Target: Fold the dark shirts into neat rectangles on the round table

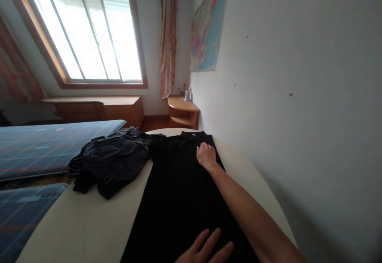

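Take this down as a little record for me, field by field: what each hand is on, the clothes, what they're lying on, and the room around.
Right hand: on the black garment near its collar, fingers bent; grip unclear. This is the right hand.
Left hand: fingers spread over the garment's lower part; the left hand is partly out of view.
Garment: laid out lengthwise, collar at the far end.
Clothes pile: dark, crumpled, partly striped, left of the garment.
Surface: pale table, curved edge.
Surroundings: plaid pad, window, curtain, wall map.
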The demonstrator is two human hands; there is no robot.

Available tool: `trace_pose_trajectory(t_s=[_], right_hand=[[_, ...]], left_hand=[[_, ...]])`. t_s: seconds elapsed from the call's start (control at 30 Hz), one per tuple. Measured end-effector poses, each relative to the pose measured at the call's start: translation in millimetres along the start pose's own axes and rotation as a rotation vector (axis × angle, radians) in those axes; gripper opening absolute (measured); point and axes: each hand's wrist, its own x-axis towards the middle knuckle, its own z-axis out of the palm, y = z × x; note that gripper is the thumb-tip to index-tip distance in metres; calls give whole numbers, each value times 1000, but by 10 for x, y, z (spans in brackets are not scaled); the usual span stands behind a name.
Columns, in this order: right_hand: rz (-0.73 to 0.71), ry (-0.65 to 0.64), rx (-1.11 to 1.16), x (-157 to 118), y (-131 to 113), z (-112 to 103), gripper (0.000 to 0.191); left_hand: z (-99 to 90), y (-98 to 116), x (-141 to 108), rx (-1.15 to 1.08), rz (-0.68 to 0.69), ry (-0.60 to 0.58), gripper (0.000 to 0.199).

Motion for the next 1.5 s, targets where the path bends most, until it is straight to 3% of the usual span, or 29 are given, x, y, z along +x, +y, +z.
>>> trace_pose_trajectory(t_s=[0.23,0.37,0.53,0.67,0.77,0.87,0.9,0.97,1.1,1.23,1.27,1.37,1.5], right_hand=[[55,-131,39,-373,101,15,62],[45,-177,46,-401,214,-47,66],[26,-198,16,-410,432,-104,68],[26,-220,-20,-406,665,-143,68],[23,-222,-46,-417,776,-164,67],[17,-219,-68,-440,805,-175,66],[18,-218,-73,-446,803,-178,65],[21,-213,-79,-455,793,-182,64],[29,-209,-77,-460,781,-190,65],[25,-204,-80,-463,782,-193,65],[23,-200,-80,-464,783,-192,65],[21,-189,-74,-458,792,-188,65],[24,-188,-64,-441,809,-179,64]], left_hand=[[-220,6,73,-34,38,-95,57],[-235,92,216,38,33,-11,53],[-92,268,446,38,3,58,50],[-31,410,654,-138,-36,-69,50],[-187,354,789,-389,-59,-203,47],[-447,55,843,-733,-66,-288,52],[-516,-98,835,-810,-120,-296,56],[-575,-465,774,-803,-351,-288,51],[-355,-1349,468,-479,-872,-175,38],[-19,-2135,22,-244,-1268,-130,41],[39,-2270,-80,-236,-1308,-133,43],[150,-2491,-298,-238,-1339,-130,41],[240,-2481,-393,-250,-1328,-101,32]])
